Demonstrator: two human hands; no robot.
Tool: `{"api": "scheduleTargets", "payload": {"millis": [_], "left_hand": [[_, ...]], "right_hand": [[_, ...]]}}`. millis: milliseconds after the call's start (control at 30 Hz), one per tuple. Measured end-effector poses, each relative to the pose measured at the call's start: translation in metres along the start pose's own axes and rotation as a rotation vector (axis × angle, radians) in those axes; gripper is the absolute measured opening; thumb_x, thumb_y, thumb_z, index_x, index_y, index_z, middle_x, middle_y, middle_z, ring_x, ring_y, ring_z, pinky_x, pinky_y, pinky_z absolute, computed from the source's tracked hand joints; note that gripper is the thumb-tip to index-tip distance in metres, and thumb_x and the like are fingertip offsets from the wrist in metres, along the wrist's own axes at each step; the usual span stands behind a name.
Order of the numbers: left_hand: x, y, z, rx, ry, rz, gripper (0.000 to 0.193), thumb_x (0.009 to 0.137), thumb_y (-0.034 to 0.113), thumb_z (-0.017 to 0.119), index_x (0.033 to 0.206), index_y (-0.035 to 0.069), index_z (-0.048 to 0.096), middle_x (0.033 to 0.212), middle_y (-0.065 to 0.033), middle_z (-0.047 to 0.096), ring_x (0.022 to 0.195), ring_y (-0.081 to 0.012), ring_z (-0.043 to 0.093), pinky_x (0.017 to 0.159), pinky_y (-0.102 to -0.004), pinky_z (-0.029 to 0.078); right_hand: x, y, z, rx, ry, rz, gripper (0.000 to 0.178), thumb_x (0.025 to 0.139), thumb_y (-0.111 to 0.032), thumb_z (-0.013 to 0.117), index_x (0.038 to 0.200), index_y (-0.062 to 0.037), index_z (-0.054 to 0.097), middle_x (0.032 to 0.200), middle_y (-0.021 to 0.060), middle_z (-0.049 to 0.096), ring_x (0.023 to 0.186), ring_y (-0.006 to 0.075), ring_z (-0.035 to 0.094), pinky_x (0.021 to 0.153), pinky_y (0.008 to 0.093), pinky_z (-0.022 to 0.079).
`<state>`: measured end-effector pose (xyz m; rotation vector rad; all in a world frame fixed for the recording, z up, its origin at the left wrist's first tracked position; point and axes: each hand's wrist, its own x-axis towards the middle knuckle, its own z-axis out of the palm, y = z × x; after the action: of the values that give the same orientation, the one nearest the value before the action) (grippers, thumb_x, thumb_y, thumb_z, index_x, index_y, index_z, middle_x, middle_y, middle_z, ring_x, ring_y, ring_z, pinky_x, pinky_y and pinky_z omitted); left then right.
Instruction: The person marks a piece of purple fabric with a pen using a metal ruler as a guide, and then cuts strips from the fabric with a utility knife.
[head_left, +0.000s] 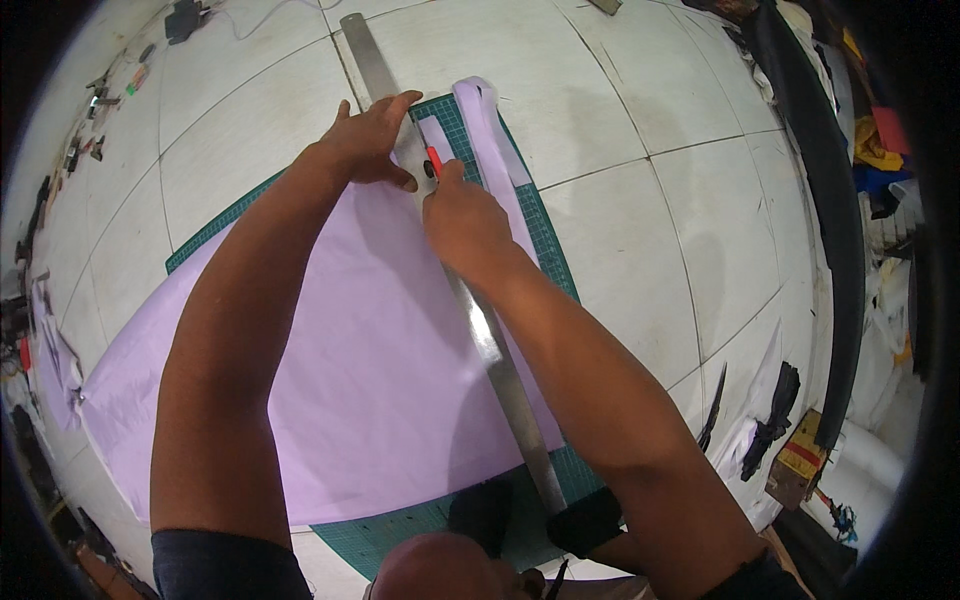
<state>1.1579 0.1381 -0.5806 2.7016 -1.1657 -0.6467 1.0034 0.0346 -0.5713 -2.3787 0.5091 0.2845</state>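
Observation:
A long metal ruler (487, 345) lies across lilac fabric (370, 370), which is spread over a green cutting mat (545, 230). My left hand (372, 140) presses on the ruler's far part with thumb and fingers spread. Close beside it, my right hand (467, 215) is closed around a red-handled rotary cutter (434, 160), held against the ruler's right edge. Its blade is mostly hidden. To the right of the cutter, a folded lilac strip (485, 125) lies on the mat. My right forearm covers part of the fabric and the mat.
White floor tiles (620, 240) surround the mat. A long black roll (815, 180) runs along the right side, with a yellow and brown box (798, 460) at its near end. Black-handled scissors (713, 410) lie at the near right. Small items line the far left.

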Motion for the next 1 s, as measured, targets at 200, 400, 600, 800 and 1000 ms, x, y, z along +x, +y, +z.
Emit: {"api": "scheduleTargets", "payload": {"millis": [200, 400, 600, 800, 1000], "left_hand": [[0.002, -0.001, -0.001, 0.04, -0.026, 0.045, 0.105, 0.064, 0.025, 0.092, 0.147, 0.023, 0.029, 0.146, -0.0144, 0.045, 0.133, -0.0351, 0.05, 0.119, -0.0651, 0.015], [0.002, -0.001, 0.001, 0.138, -0.072, 0.049, 0.09, 0.066, 0.031, 0.09, 0.142, 0.03, 0.041, 0.147, -0.0125, 0.042, 0.134, -0.036, 0.047, 0.118, -0.0661, 0.015], [0.007, -0.002, 0.003, 0.171, -0.061, 0.065, 0.089, 0.067, 0.034, 0.089, 0.143, 0.031, 0.043, 0.146, -0.012, 0.043, 0.138, -0.036, 0.043, 0.118, -0.0664, 0.016], [0.009, -0.004, 0.002, 0.218, -0.085, 0.102, 0.09, 0.07, 0.043, 0.086, 0.146, 0.037, 0.039, 0.153, -0.0282, 0.032, 0.131, -0.0417, 0.051, 0.119, -0.0607, 0.017], [0.012, -0.006, 0.008, 0.304, -0.066, 0.065, 0.089, 0.071, 0.04, 0.085, 0.147, 0.038, 0.039, 0.153, -0.0279, 0.033, 0.135, -0.0424, 0.047, 0.119, -0.0621, 0.016]], "right_hand": [[0.007, 0.008, 0.008, -0.075, 0.01, -0.034, 0.022, 0.093, -0.009, 0.047, 0.109, 0.006, 0.044, 0.096, 0.0314, 0.067, 0.092, 0.0458, 0.068, 0.084, 0.0516, 0.055], [0.01, 0.004, 0.004, -0.11, 0.004, -0.038, 0.023, 0.093, -0.009, 0.048, 0.111, 0.0052, 0.047, 0.097, 0.029, 0.068, 0.094, 0.0438, 0.069, 0.084, 0.0503, 0.055], [0.019, 0.0, -0.006, -0.064, -0.061, 0.032, 0.025, 0.094, -0.011, 0.045, 0.114, 0.0034, 0.047, 0.101, 0.0289, 0.067, 0.095, 0.0444, 0.067, 0.085, 0.0522, 0.053], [-0.043, 0.025, -0.019, -0.041, -0.251, 0.126, 0.029, 0.096, -0.013, 0.044, 0.121, 0.0019, 0.046, 0.104, 0.0278, 0.067, 0.099, 0.0444, 0.066, 0.088, 0.0519, 0.051], [-0.179, 0.073, -0.008, -0.023, -0.327, 0.284, 0.023, 0.097, -0.018, 0.05, 0.112, -0.0024, 0.043, 0.097, 0.0291, 0.066, 0.091, 0.0477, 0.064, 0.078, 0.0567, 0.048]]}}
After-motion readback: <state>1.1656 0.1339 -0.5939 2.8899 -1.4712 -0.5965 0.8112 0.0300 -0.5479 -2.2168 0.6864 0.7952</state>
